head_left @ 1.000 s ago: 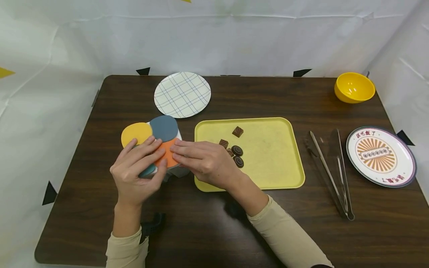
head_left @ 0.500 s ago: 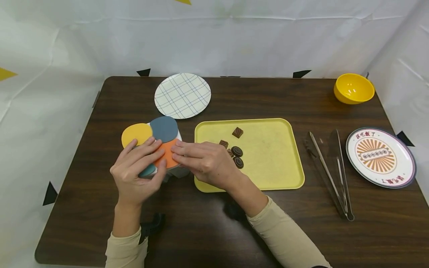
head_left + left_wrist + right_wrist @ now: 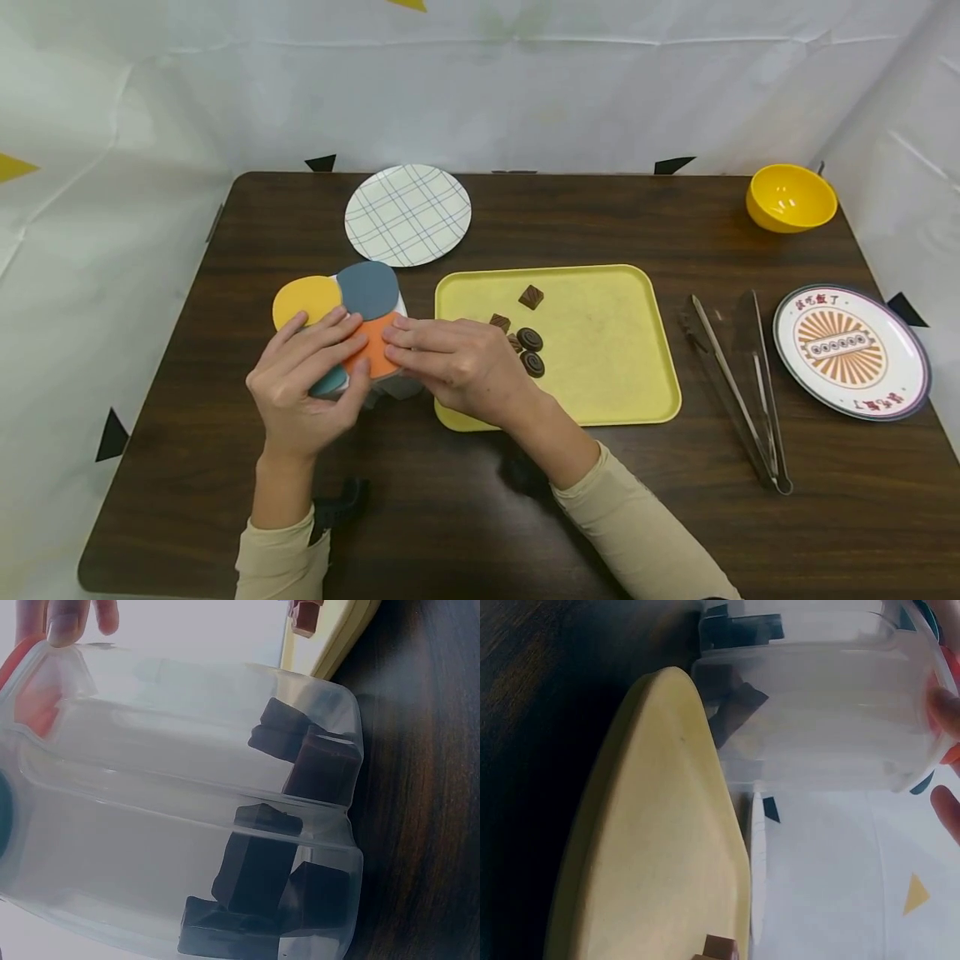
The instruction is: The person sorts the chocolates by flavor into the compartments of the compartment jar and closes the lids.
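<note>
A clear plastic container (image 3: 150, 761) with separate compartments stands upright on the left of the table. Its rounded lids are yellow (image 3: 303, 298), slate blue (image 3: 367, 287), orange (image 3: 379, 343) and teal (image 3: 330, 382). Dark chocolate pieces (image 3: 255, 870) lie in the bottom of its compartments. My left hand (image 3: 303, 385) rests over the lids with fingers spread, its fingertips near where they meet. Fairly straight fingers of my right hand (image 3: 472, 371) press on the orange lid; in the right wrist view a fingertip (image 3: 943, 711) meets the rim below it.
A yellow tray (image 3: 600, 350) with several brown chocolates (image 3: 529, 340) sits right of the container. Behind is a checked plate (image 3: 408, 215). Metal tongs (image 3: 765, 408), a printed plate (image 3: 851, 350) and a yellow bowl (image 3: 791, 198) are on the right.
</note>
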Motion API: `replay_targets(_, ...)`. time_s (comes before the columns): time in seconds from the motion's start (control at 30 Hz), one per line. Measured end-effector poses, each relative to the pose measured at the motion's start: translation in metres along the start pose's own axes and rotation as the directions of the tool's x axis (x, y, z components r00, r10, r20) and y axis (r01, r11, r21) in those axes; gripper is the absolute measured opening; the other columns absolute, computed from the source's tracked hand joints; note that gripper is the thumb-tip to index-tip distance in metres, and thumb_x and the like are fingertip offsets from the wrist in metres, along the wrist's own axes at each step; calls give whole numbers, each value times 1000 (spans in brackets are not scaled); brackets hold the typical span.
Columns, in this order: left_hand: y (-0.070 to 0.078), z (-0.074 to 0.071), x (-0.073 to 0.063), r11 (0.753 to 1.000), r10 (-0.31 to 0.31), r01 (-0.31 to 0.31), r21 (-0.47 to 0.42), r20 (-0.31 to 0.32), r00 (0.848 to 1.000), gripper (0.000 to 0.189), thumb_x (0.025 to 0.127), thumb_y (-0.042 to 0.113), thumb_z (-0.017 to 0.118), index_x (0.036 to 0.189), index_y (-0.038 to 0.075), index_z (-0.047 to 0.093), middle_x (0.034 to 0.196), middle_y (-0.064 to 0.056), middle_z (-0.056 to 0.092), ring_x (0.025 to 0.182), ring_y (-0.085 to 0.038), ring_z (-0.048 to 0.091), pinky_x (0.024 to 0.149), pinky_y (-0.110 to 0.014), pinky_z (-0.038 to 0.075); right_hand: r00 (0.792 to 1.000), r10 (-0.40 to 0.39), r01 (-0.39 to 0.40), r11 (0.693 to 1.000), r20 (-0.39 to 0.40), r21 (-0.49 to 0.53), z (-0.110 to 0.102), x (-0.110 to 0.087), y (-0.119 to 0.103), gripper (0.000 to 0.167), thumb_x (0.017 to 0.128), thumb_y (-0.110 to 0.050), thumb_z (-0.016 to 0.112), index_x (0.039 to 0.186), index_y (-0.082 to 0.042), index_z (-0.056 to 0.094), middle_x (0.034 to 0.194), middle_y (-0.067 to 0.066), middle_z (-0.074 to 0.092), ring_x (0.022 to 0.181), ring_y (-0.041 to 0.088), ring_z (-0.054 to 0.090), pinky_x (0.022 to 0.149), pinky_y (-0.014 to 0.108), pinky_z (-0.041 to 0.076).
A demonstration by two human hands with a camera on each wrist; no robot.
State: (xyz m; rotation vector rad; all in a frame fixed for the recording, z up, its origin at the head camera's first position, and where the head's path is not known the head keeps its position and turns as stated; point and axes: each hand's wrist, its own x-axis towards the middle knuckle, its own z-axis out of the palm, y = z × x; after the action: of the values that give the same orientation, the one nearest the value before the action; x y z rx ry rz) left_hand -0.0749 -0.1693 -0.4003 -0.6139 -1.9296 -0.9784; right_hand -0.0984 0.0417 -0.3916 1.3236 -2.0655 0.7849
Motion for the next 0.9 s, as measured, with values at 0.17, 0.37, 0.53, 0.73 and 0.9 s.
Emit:
replay_targets(0.17,0,-2,1,999,30,-31,37,26,999,30,84,27,67,89,0,79,98,-13,74,96,-34,70,96,-55,46,1000,9,-9,1000,3,21,1,1,-1,34,84,-15,79,116,-8,74,120,5,69,120,13,59,102,28,43)
replay_targets(0.37,8,0,4,985,59,-64,158,35,998,31,82,27,65,91,1,79,98,-12,74,94,-33,71,91,-56,49,1000,-2,3,1000,-6,21,2,1,-2,33,83,-14,79,115,-7,74,117,5,70,119,15,61,103,28,41)
replay_targets(0.53,18,4,5,969,42,-34,246,-27,999,29,78,25,65,90,2,79,95,-11,75,92,-33,71,89,-58,49,1000,-3,3,1000,-12,31,5,3,-6,30,84,-14,78,113,-7,75,115,4,71,116,15,61,105,26,39)
replay_targets(0.73,22,5,3,959,6,3,284,-30,1000,28,78,22,63,89,2,79,95,-10,75,92,-32,71,90,-58,49,999,30,-33,992,24,119,1,4,-7,31,85,-14,76,115,-6,74,117,5,70,116,15,59,105,26,39)
replay_targets(0.9,22,5,1,961,0,13,275,-46,999,28,77,19,60,88,2,79,94,-10,75,92,-32,72,91,-58,48,996,62,-70,986,58,152,-3,7,-1,29,89,-4,64,118,-6,71,122,6,66,118,17,58,105,27,40)
